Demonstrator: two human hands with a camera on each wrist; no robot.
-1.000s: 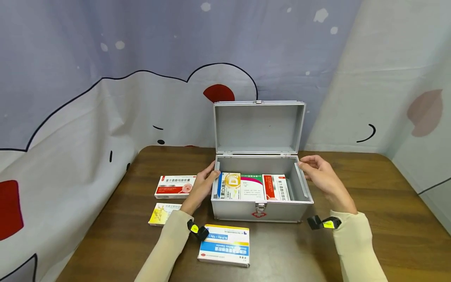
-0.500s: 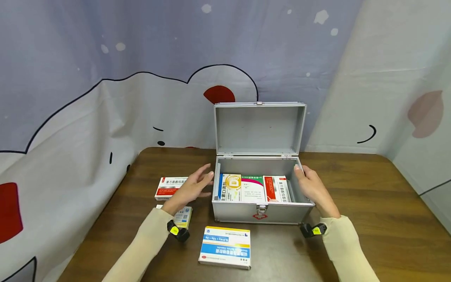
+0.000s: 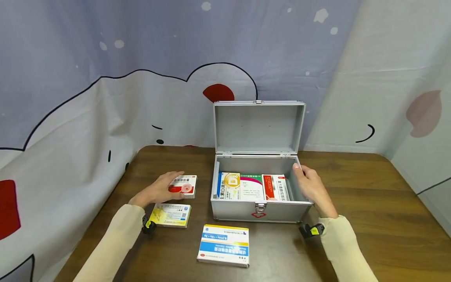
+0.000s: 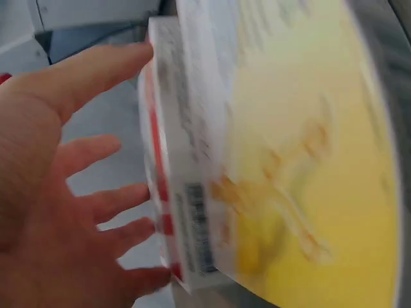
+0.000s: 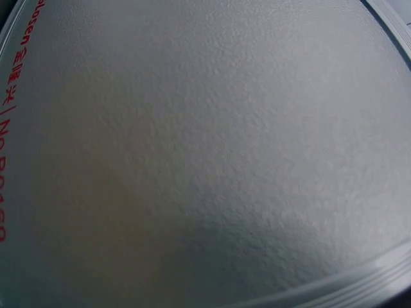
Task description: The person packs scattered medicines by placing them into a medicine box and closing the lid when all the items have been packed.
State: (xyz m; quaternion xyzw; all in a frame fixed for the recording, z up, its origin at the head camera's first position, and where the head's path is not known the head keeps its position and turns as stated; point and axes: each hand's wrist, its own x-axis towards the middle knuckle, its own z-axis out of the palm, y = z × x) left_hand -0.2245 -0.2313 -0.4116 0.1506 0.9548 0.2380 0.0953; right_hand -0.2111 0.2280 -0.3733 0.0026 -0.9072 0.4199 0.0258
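Note:
My left hand (image 3: 159,189) is over a red-and-white medicine box (image 3: 186,185) at the left of the table. In the left wrist view its fingers are spread, with fingertips (image 4: 146,226) at that box's edge; contact is unclear. Nearer lies a yellow-and-white medicine box (image 3: 172,215), which looms large in that wrist view. My right hand (image 3: 312,189) grips the right wall of an aluminium medicine case (image 3: 232,210), thumb over the rim. The right wrist view has only the case's silver side panel (image 5: 225,141); the hand is out of it. Several medicine boxes (image 3: 251,188) stand inside.
The case's raised lid (image 3: 258,129) leans up at the back. A blue-and-white medicine box (image 3: 224,246) lies flat in front of the case. A patterned curtain (image 3: 148,109) hangs behind the wooden table (image 3: 373,203).
My left hand has left the case's left side and moved left to the red-and-white medicine box. My right hand has shifted slightly left, its thumb now over the case's right rim.

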